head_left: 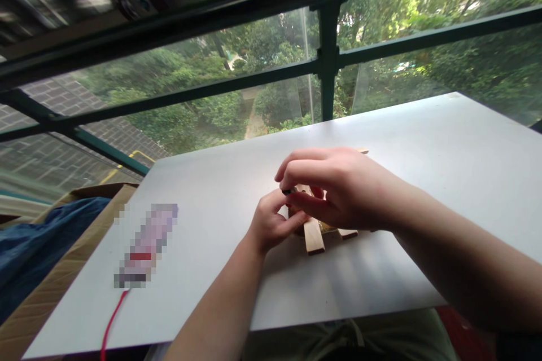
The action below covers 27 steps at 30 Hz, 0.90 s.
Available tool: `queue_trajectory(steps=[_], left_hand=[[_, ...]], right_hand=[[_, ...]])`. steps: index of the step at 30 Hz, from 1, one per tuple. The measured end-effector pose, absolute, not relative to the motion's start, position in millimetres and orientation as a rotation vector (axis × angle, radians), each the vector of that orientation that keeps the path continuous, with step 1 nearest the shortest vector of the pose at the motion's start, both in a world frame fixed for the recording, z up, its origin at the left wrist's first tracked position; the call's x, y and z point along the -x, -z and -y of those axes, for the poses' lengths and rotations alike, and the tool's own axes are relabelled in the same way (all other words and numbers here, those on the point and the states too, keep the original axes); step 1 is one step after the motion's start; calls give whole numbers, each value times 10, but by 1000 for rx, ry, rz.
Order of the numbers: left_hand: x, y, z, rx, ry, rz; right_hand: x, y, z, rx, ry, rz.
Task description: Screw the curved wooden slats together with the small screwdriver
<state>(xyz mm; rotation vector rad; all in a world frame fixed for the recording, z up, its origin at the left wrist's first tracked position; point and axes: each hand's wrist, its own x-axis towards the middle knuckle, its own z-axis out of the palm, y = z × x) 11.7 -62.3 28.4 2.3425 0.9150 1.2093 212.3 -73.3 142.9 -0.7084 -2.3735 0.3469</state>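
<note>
Both hands meet over a small wooden piece made of flat sticks [314, 235] lying on a white board [212, 180]. My left hand [272, 224] is closed around the left side of the wooden piece, thumb pressed against it. My right hand [334, 189] curls over the top with fingers bent, pinching a small dark part [289, 190] at the fingertips. Most of the wooden piece is hidden under the two hands; only stick ends show toward me.
A blurred-out oblong object [146, 245] with a red cord [110, 324] lies on the board's left part. A cardboard box [51, 282] with blue cloth [38, 242] stands at the left. Window bars [328, 62] and glass rise right behind the board.
</note>
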Motion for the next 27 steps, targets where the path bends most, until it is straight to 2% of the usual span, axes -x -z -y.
queue_trajectory(steps=[8,27], left_hand=[[-95,-259,637,-2261,-1201,-1075],[-101,-296,642,-2286,-1170,-916]], right_hand=[[-2115,-1436,729,715,-346,2370],[-2128,-1418,729,726,-343,2437]])
